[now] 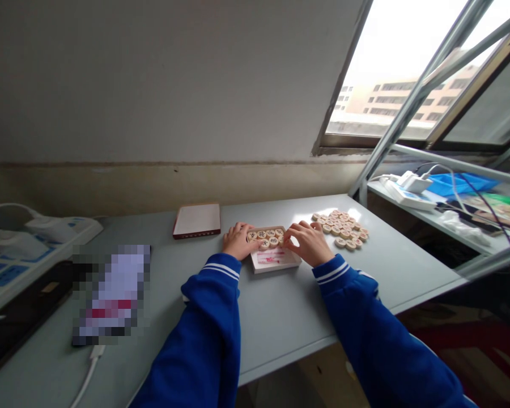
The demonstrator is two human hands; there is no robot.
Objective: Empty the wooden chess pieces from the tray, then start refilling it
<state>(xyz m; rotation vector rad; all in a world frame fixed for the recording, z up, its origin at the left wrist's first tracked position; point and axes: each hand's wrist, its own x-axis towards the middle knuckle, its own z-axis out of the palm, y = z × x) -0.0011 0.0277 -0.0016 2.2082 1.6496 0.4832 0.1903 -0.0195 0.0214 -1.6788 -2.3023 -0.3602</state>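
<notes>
A shallow open box [275,265] lies on the grey table, with several round wooden pieces [271,234] bearing characters in its far part and a pink-marked bottom showing in its near part. At the box's left side is my left hand [238,240], fingers apart, its thumb reaching over the pieces. My right hand [308,242] is at the right side, thumb and index finger bent together at the rightmost piece. Whether those fingertips grip that piece is hard to make out.
More round pieces [342,226] lie loose on the table at the right. A box lid [196,220] sits at the back left. Farther left are a pixelated phone [117,289] with a cable and a power strip [79,231]. A metal frame [403,105] stands at the right.
</notes>
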